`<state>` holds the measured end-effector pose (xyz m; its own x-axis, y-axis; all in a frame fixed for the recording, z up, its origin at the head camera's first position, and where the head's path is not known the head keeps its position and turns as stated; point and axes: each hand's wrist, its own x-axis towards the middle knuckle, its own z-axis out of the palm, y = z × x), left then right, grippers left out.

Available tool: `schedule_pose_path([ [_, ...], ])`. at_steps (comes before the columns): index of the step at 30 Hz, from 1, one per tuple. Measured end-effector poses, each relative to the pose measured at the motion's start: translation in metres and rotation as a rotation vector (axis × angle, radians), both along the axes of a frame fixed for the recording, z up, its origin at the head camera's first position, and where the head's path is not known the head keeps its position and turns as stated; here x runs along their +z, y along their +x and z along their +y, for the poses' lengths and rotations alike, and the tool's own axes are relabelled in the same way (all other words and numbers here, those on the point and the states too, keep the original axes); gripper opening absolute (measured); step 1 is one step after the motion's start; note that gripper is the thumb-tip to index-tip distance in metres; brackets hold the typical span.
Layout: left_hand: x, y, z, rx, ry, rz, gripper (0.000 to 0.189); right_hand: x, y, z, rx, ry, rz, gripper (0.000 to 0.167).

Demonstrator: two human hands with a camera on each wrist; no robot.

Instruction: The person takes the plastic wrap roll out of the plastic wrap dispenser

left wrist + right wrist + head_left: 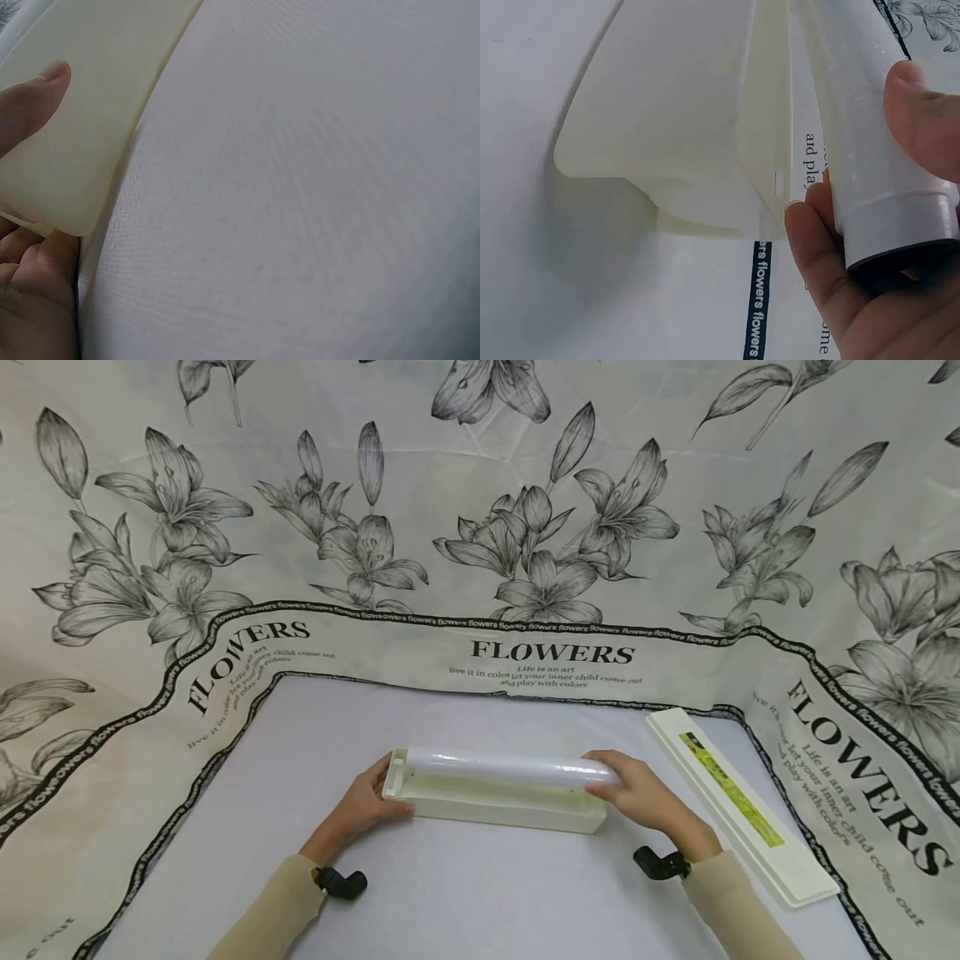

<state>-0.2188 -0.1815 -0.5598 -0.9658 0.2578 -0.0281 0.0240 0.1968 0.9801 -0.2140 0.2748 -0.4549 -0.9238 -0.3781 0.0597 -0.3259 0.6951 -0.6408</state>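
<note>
A long cream-white dispenser box [502,816] sits open-topped at the middle of the table. My left hand [363,802] grips its left end, thumb on the front face and fingers round behind; in the left wrist view the thumb lies flat against the box [97,97]. A shiny roll of clear plastic film [502,767] lies along the back of the box, its right end raised. That end is in my right hand [645,789]. The right wrist view shows thumb and fingers round the roll [877,142], beside the box wall, with the dark core end showing.
A long white lid [798,872] with a yellow-green label [733,789] lies slantwise at the right edge of the table. A cloth printed with flowers and lettering [551,652] hangs round the back and sides. White cloth [465,902] covers the table.
</note>
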Motion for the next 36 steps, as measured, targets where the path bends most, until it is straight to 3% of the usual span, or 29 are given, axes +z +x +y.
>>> schedule_pose_path([
  [15, -0.005, 0.001, 0.002, 0.017, 0.014, -0.041, 0.116, -0.012, 0.028, 0.018, -0.142, -0.054, 0.073, 0.045],
  [24, -0.005, -0.002, 0.001, 0.029, 0.011, -0.011, 0.117, -0.020, 0.034, 0.028, -0.216, -0.076, 0.081, 0.047],
  [36, -0.006, -0.001, 0.001, 0.024, 0.022, -0.022, 0.118, -0.032, 0.048, 0.038, -0.281, -0.055, 0.182, 0.045],
])
